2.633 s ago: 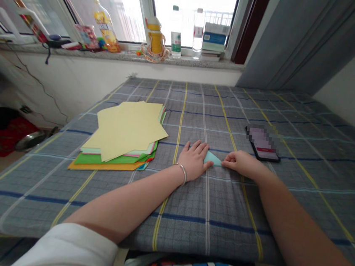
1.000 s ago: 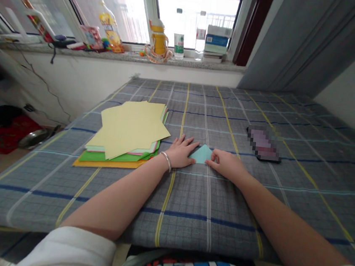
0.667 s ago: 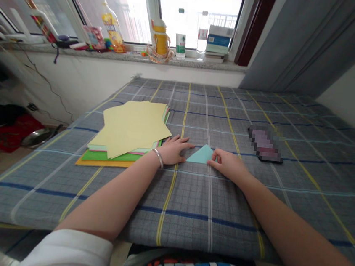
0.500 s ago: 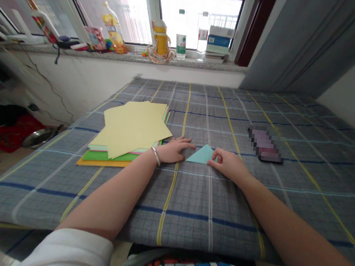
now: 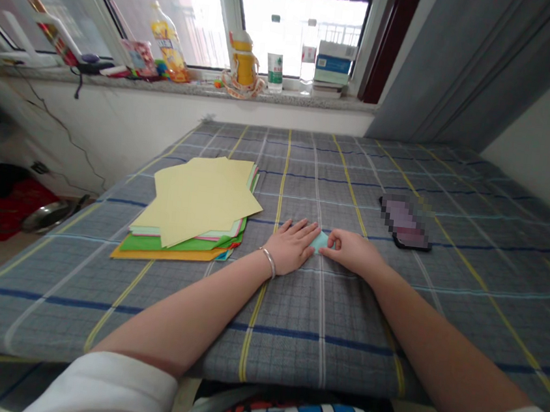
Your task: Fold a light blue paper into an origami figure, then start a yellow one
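A small light blue paper triangle (image 5: 321, 242) lies on the grey checked cover (image 5: 322, 358), mostly hidden by my hands. My left hand (image 5: 292, 246) rests flat with spread fingers against its left side, a silver bangle (image 5: 267, 263) on the wrist. My right hand (image 5: 351, 252) is curled, its fingertips pinching the paper's right corner. To the left of my left hand sits a stack of coloured paper sheets (image 5: 197, 201), pale yellow on top, with green and orange beneath.
A phone (image 5: 405, 224) with a pixelated screen lies to the right on the cover. Bottles (image 5: 275, 62) and boxes stand on the stone windowsill (image 5: 184, 87) at the back. A red mat (image 5: 4, 204) and metal dish (image 5: 45, 216) lie low at the left.
My left hand has slid right and turned onto the triangle, covering most of it. The triangle showed almost whole half a second ago. My right hand stays on its right corner.
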Demonstrator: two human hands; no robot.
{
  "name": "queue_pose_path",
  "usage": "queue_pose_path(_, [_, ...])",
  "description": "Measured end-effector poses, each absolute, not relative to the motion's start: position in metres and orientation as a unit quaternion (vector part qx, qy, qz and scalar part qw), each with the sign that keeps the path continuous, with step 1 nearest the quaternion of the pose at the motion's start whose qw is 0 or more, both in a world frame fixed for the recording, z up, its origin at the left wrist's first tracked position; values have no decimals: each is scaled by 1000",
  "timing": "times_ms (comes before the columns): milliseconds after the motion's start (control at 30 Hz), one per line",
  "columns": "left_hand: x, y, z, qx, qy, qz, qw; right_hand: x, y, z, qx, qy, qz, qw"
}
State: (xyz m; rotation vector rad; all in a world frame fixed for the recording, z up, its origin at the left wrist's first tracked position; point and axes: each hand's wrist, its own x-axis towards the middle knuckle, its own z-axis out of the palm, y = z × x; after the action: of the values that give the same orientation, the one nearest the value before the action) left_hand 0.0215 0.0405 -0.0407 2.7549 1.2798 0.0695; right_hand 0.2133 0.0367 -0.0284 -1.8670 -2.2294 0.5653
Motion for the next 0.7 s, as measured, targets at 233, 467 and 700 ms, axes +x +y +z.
queue_pose_path(233, [27, 40, -41, 896, 441, 23, 48, 218, 45, -32, -632, -745, 198, 74])
queue_pose_path(467, [25, 42, -42, 896, 441, 18, 48, 227, 49, -31, -646, -734, 201, 51])
queue_pose_path(700, [23, 45, -43, 895, 443, 6, 47, 237, 50, -24, -670, -718, 187, 16])
